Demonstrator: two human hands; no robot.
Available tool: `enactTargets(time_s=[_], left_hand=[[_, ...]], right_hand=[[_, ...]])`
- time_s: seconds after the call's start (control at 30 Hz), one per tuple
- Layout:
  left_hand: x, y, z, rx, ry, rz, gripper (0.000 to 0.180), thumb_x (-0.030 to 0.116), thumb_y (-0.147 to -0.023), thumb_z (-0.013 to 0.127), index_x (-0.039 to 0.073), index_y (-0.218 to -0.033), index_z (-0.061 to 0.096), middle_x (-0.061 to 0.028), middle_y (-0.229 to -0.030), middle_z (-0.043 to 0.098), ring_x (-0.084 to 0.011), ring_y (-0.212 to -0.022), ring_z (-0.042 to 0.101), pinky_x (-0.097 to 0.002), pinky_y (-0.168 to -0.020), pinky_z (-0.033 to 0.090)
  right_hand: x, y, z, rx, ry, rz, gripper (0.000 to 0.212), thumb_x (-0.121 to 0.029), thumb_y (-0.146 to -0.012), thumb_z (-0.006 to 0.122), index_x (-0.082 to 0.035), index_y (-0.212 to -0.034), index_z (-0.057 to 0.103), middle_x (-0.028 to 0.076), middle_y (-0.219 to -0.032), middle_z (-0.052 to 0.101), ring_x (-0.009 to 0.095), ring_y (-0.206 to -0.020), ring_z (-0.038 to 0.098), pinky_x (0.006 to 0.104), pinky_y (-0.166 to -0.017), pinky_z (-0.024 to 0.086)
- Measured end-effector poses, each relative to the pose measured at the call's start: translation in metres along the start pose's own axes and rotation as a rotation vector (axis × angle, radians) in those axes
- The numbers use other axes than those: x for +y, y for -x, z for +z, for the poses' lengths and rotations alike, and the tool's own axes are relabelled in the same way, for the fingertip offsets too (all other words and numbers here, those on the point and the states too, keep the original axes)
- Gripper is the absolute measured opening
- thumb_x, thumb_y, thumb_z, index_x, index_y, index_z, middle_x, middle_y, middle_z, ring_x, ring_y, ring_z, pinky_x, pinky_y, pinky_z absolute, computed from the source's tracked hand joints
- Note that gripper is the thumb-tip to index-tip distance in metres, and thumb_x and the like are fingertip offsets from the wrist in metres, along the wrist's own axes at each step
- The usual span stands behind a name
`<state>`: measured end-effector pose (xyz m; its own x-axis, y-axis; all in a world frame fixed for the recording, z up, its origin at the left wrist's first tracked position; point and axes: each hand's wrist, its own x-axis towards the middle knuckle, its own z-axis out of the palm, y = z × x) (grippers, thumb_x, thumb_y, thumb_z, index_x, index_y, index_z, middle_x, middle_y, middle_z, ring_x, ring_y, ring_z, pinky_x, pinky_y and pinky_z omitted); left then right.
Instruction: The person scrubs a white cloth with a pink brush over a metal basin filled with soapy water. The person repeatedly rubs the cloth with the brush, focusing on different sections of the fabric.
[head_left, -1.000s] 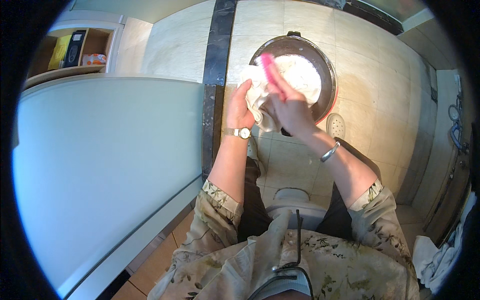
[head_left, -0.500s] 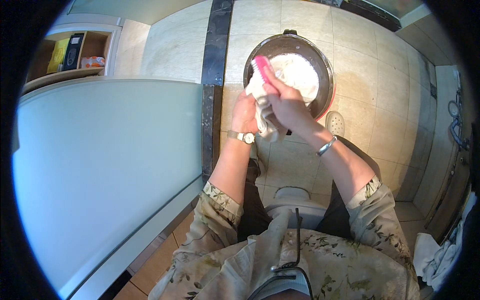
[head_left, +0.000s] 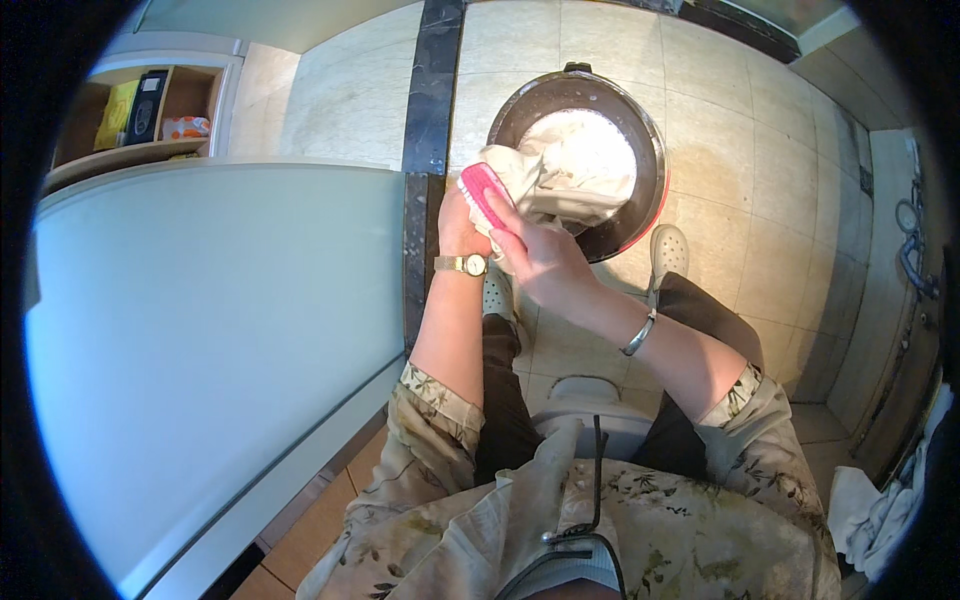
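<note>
A pink scrubbing brush (head_left: 480, 190) with white bristles is gripped in my right hand (head_left: 545, 262). Its bristles face left, against wet cream cloth (head_left: 515, 172) bunched over my left hand (head_left: 458, 226). The fingers of my left hand are mostly hidden behind the cloth and brush, but they hold the cloth. From there the fabric trails right into a dark round basin (head_left: 648, 200), where more of it lies in a pale heap (head_left: 585, 150). Both hands are over the basin's near left rim.
Beige floor tiles (head_left: 710, 150) surround the basin, with a dark stone strip (head_left: 430, 100) to its left. A frosted glass panel (head_left: 220, 300) fills the left side. My feet wear pale clogs (head_left: 669, 250). White cloth (head_left: 870, 515) hangs at the lower right.
Both hands have shifted left and slightly nearer, with the brush and cloth in them. The cloth now stretches from my left hand to the heap in the basin.
</note>
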<state>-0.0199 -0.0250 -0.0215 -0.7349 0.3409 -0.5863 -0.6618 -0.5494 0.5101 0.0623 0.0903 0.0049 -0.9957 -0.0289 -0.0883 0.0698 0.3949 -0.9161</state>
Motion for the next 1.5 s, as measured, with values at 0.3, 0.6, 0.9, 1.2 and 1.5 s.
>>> enactTargets(time_s=[0.3, 0.6, 0.9, 1.2, 1.5], left_hand=[[-0.003, 0.007, 0.017, 0.014, 0.007, 0.060, 0.030, 0.007, -0.091, 0.037, -0.003, -0.118, 0.046, -0.0166, -0.100, 0.060, -0.0236, -0.084, 0.062, -0.0335, -0.072, 0.053], [-0.007, 0.004, 0.022, -0.032, 0.189, -0.069, 0.029, 0.014, -0.089, 0.045, -0.002, -0.112, 0.051, -0.0116, -0.102, 0.061, -0.0236, -0.091, 0.060, -0.0365, -0.080, 0.049], [-0.008, -0.005, -0.013, -0.083, 0.141, 0.000, 0.032, 0.023, -0.095, 0.032, 0.000, -0.107, 0.051, -0.0135, -0.097, 0.060, -0.0241, -0.085, 0.059, -0.0363, -0.077, 0.051], [-0.008, -0.004, 0.005, 0.140, 0.023, 0.077, 0.029, 0.014, -0.092, 0.035, -0.001, -0.113, 0.049, -0.0128, -0.105, 0.059, -0.0232, -0.090, 0.058, -0.0349, -0.080, 0.049], [-0.014, -0.018, -0.022, -0.061, 0.187, 0.030, 0.031, 0.017, -0.093, 0.035, -0.001, -0.115, 0.048, -0.0150, -0.105, 0.057, -0.0237, -0.095, 0.056, -0.0391, -0.084, 0.048]], right_hand=[[0.005, -0.006, 0.000, 0.071, 0.012, -0.035, 0.027, -0.019, -0.093, 0.041, -0.006, -0.113, 0.053, 0.008, -0.057, 0.053, 0.016, -0.044, 0.052, 0.0297, -0.040, 0.044], [0.026, -0.040, -0.023, 0.199, -0.112, 0.180, 0.044, -0.024, -0.089, 0.048, -0.017, -0.132, 0.040, 0.022, -0.071, 0.058, 0.032, -0.066, 0.060, 0.0383, -0.065, 0.046], [0.000, 0.002, 0.010, 0.032, 0.009, -0.023, 0.034, -0.021, -0.091, 0.047, -0.006, -0.122, 0.049, 0.016, -0.069, 0.060, 0.021, -0.054, 0.059, 0.0324, -0.054, 0.047], [-0.004, -0.016, 0.001, -0.006, 0.042, 0.094, 0.036, -0.018, -0.090, 0.047, -0.014, -0.127, 0.047, 0.011, -0.057, 0.057, 0.020, -0.049, 0.057, 0.0345, -0.051, 0.047], [0.004, -0.022, 0.000, 0.096, -0.102, -0.004, 0.043, -0.013, -0.090, 0.044, -0.016, -0.133, 0.039, 0.010, -0.056, 0.053, 0.020, -0.046, 0.053, 0.0336, -0.042, 0.042]])
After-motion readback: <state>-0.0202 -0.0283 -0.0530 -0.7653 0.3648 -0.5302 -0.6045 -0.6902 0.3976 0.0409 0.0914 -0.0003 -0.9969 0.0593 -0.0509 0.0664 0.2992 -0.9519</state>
